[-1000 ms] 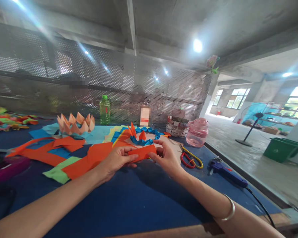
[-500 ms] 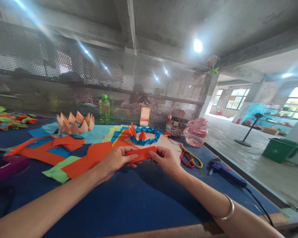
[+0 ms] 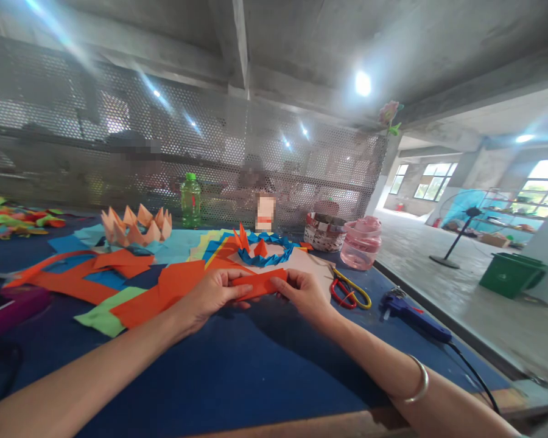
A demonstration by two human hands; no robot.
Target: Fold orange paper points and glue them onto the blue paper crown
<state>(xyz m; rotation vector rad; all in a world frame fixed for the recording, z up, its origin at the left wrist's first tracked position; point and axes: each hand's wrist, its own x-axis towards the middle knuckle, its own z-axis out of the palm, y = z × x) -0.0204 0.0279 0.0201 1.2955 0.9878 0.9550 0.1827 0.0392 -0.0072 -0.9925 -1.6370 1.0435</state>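
Note:
Between my two hands is a folded strip of orange paper (image 3: pixel 259 285), held level above the blue table (image 3: pixel 237 383). My left hand (image 3: pixel 217 293) pinches its left end, thumb on the near face and fingers behind. The right end sits in the pinch of my right hand (image 3: pixel 301 293). Just beyond the strip lies a ring of folded blue paper (image 3: pixel 274 258) with orange points (image 3: pixel 260 248) standing in it. Loose orange sheets (image 3: pixel 180 281) lie beside my left hand. Scissors (image 3: pixel 351 292) with red and yellow handles rest to the right of my right hand.
A peach folded-paper crown (image 3: pixel 137 228) and a green bottle (image 3: pixel 190 201) stand at the back left. A woven basket (image 3: pixel 324 232) and a pink jug (image 3: pixel 361 243) are at the back right. A blue glue gun (image 3: pixel 415 316) with a cord lies near the right edge.
The view has shifted very slightly, so the surroundings sit a little further left. Both hands keep the same hold on the orange paper strip.

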